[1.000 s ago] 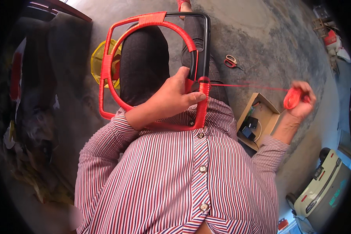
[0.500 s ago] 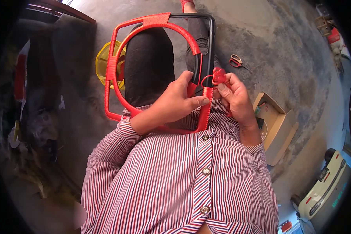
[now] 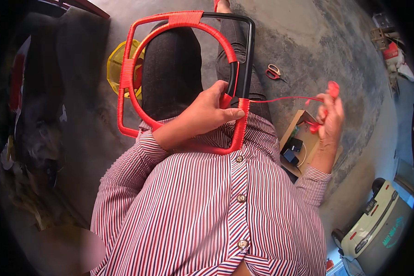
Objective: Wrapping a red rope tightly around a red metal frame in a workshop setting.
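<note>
A black frame (image 3: 251, 50), rounded square outside with a ring inside, rests against my lap. Red cord is wrapped tightly round most of it, while the upper right part shows bare black. My left hand (image 3: 209, 112) is closed on the frame's right side, thumb pressed on the wrapped red section. From that section a red cord (image 3: 285, 98) runs out to the right, pulled nearly straight. Its other end goes into my right hand (image 3: 331, 117), raised off to the right with fingers curled round a bundle of the cord (image 3: 333, 89). Some loops dangle below that hand.
Orange-handled scissors (image 3: 273, 72) lie on the concrete floor beyond the frame. A cardboard box (image 3: 299, 120) with dark small items and a cable stands below my right hand. A yellow mesh basket (image 3: 116, 69) is left of my knee. A pale wheeled case (image 3: 377, 221) stands at lower right.
My right hand has moved away to the right from the frame's edge, drawing the cord from a small loop into a long line. My left hand keeps its grip on the frame.
</note>
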Demonstrator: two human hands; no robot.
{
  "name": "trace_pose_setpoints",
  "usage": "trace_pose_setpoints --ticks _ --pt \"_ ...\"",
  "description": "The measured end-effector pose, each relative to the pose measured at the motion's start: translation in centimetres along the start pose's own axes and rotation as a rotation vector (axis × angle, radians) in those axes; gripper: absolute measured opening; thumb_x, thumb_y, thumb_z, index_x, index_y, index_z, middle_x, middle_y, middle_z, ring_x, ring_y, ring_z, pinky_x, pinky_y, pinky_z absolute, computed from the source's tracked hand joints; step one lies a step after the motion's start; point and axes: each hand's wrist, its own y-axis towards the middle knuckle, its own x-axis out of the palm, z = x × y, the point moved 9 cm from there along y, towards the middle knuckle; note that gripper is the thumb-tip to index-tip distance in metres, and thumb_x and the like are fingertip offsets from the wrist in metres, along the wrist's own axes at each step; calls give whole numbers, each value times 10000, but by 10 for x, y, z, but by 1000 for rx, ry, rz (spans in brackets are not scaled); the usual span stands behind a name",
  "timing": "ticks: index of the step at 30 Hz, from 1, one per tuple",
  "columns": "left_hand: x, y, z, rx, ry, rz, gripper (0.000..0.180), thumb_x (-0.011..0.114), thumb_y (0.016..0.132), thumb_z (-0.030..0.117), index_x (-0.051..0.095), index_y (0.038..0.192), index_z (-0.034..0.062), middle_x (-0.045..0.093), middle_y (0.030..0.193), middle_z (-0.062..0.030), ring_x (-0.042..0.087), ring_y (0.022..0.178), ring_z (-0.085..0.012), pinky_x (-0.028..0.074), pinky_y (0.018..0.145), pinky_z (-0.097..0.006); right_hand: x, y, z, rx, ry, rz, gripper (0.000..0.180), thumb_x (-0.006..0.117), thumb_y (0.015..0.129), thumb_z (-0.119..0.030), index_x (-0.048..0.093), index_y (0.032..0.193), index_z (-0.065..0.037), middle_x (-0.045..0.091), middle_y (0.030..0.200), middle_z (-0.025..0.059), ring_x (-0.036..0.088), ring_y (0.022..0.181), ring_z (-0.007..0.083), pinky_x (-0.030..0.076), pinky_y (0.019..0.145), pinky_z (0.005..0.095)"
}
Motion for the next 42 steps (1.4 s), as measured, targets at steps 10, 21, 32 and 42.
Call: trace_pose_setpoints --ticks 10,21,32,42 --pt "-8 5 -32 -220 -782 121 194 451 978 103 520 1129 4 606 919 -62 607 721 -103 542 691 -234 170 -117 32 -340 -659 -1140 227 610 789 -10 623 1015 9 599 868 29 567 785 141 456 706 283" --pt "-23 0 -39 -53 -928 153 184 469 978 167 573 906 34 556 707 0 461 552 -52 383 501 -194 150 -35 20 -167 -160 -541 258 707 792 -22 619 1035 -19 642 889 20 602 819 92 494 771 251" --pt "-29 -16 -4 234 -755 253 191 479 976 172 501 834 45 471 677 8 379 556 -54 318 519 -188 171 -67 -50 -633 -378 -697 206 719 752 -115 665 925 -17 583 812 72 557 735 136 451 679 285" --pt "-14 3 -11 5 -755 103 403 404 1006 249 391 1330 11 535 822 -25 492 663 -80 413 576 -192 -9 -6 -33 -82 13 -309 84 564 831 -119 562 808 -38 540 754 33 510 652 123 427 632 283"
